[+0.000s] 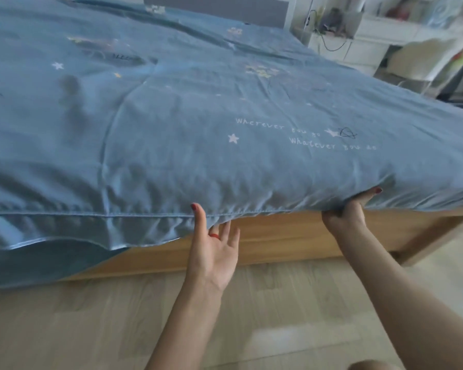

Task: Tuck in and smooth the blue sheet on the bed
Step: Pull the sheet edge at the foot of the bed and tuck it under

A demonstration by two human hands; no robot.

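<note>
Blue sheet (171,124) covers the bed, its hem loose and hanging over the wooden frame (292,236) at near left. Left hand (211,252) is palm-up, fingers straight under the hem, thumb on top. To the right, right hand (345,212) grips bunched fabric at the edge. Best lift with the right and push the hem in deep and flat.

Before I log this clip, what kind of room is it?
Most likely a home bedroom: a wide bed with a light wooden frame under a blue star-printed sheet, a grey headboard behind, and a cluttered white desk beside it.
</note>
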